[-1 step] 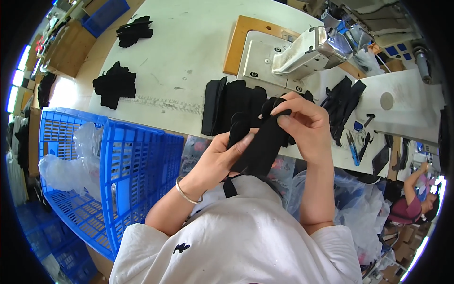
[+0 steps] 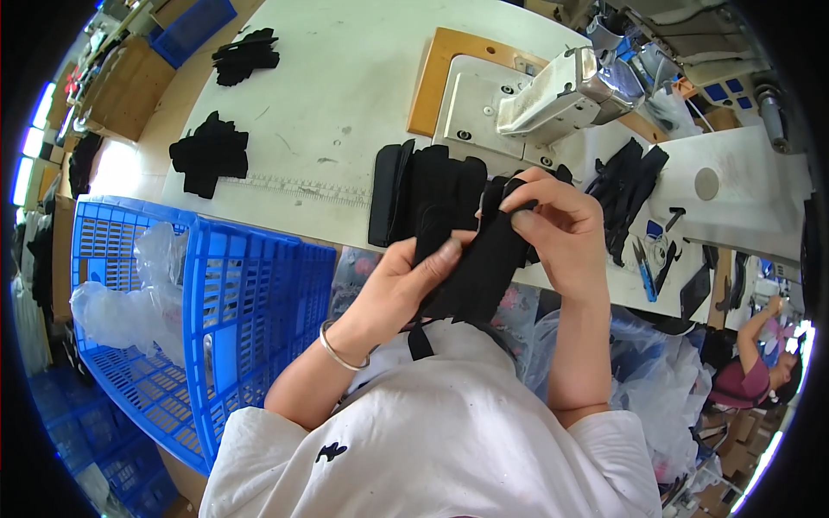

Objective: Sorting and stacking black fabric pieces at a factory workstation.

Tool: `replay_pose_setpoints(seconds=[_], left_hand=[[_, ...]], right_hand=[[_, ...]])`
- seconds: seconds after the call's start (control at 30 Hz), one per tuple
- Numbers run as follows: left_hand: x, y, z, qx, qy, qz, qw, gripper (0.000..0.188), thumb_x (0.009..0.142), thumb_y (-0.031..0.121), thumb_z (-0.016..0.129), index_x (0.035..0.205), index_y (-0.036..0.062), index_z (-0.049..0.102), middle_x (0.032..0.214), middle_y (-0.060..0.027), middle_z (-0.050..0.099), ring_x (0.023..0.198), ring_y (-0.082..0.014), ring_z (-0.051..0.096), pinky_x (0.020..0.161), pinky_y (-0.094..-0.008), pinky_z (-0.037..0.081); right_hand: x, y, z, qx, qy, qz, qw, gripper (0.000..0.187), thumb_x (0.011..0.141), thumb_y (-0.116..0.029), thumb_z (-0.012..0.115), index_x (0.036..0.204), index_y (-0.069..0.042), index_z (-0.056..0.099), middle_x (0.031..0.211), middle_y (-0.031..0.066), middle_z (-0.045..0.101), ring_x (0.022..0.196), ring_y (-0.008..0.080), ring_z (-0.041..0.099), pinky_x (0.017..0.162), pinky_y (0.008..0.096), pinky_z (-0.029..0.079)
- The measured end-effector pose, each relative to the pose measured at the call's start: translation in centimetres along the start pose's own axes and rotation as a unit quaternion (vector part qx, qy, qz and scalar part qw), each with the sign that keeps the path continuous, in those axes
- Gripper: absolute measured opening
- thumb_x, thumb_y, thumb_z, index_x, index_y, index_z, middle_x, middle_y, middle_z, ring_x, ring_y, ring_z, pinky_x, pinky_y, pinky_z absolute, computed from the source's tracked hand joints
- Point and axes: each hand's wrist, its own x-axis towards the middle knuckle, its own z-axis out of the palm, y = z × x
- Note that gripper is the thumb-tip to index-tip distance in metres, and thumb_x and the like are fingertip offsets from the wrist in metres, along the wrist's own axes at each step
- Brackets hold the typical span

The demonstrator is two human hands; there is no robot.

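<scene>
Both hands hold a piece of black fabric (image 2: 479, 272) in front of my chest, at the table's near edge. My left hand (image 2: 413, 281) grips its left side, thumb on top, with a folded flap standing up beside the thumb. My right hand (image 2: 557, 224) pinches its upper edge between thumb and fingertips. Just beyond lies a stack of black fabric pieces (image 2: 393, 194) on the white table (image 2: 345, 78). The sewing machine (image 2: 561, 99) stands past my right hand, its plate set in a yellow-brown frame.
Two black fabric bundles (image 2: 210, 154) lie at the table's left. A blue plastic crate (image 2: 203, 345) holding clear bags stands at my left. More black strips (image 2: 630, 194) and blue-handled snips (image 2: 645, 272) lie to the right. Another person (image 2: 749, 371) sits at the far right.
The black fabric has shifted slightly between my hands, and the flap by my left thumb has changed shape. Both hands keep nearly the same places and still grip it.
</scene>
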Motion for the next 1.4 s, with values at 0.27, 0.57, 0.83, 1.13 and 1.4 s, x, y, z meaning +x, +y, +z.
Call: replay_pose_setpoints(seconds=[0.27, 0.57, 0.83, 1.13, 1.4], left_hand=[[0.5, -0.1, 1.2, -0.184, -0.063, -0.077, 0.978, 0.043, 0.102, 0.038, 0.044, 0.114, -0.0010, 0.057, 0.099, -0.0110, 0.066, 0.081, -0.0173, 0.067, 0.075, -0.0323, 0.057], [1.7, 0.0, 0.0, -0.054, -0.051, -0.031, 0.997, 0.044, 0.104, 0.036, 0.038, 0.117, -0.0032, 0.053, 0.095, -0.0139, 0.065, 0.086, -0.0222, 0.066, 0.081, -0.0368, 0.056], [1.9, -3.0, 0.6, -0.251, -0.241, -0.003, 0.937, 0.065, 0.094, 0.061, 0.041, 0.118, 0.0015, 0.050, 0.089, -0.0096, 0.061, 0.072, -0.0174, 0.062, 0.061, -0.0315, 0.051], [1.4, -2.5, 0.4, -0.158, -0.117, -0.102, 0.975, 0.052, 0.096, 0.050, 0.050, 0.118, 0.0023, 0.050, 0.097, -0.0109, 0.060, 0.073, -0.0230, 0.064, 0.061, -0.0329, 0.053], [1.0, -3.2, 0.4, -0.122, -0.163, -0.076, 0.976, 0.048, 0.092, 0.031, 0.065, 0.125, 0.0002, 0.049, 0.102, -0.0133, 0.064, 0.076, -0.0173, 0.065, 0.072, -0.0329, 0.056]], right_hand=[[0.0, 0.2, 0.8, 0.032, -0.063, -0.025, 0.997, 0.017, 0.081, 0.008, 0.066, 0.097, 0.004, 0.067, 0.103, 0.0060, 0.059, 0.085, 0.0099, 0.058, 0.072, 0.0220, 0.046], [-0.8, 1.0, -1.3, 0.138, -0.082, -0.020, 0.987, 0.016, 0.074, 0.009, 0.068, 0.089, 0.003, 0.068, 0.095, 0.0095, 0.060, 0.093, 0.0165, 0.059, 0.079, 0.0260, 0.046], [-0.6, 1.5, -0.6, 0.008, -0.095, -0.025, 0.995, 0.015, 0.075, 0.008, 0.068, 0.088, 0.001, 0.069, 0.119, 0.0143, 0.060, 0.120, 0.0248, 0.052, 0.100, 0.0339, 0.039], [-1.6, 1.2, -2.6, 0.096, -0.105, -0.041, 0.989, 0.006, 0.076, -0.006, 0.068, 0.081, -0.002, 0.068, 0.130, 0.0169, 0.054, 0.133, 0.0323, 0.041, 0.111, 0.0464, 0.028], [-2.5, 0.4, -1.2, -0.230, -0.063, -0.016, 0.971, 0.021, 0.081, -0.009, 0.067, 0.100, -0.004, 0.066, 0.128, 0.0114, 0.055, 0.120, 0.0244, 0.051, 0.103, 0.0383, 0.037]])
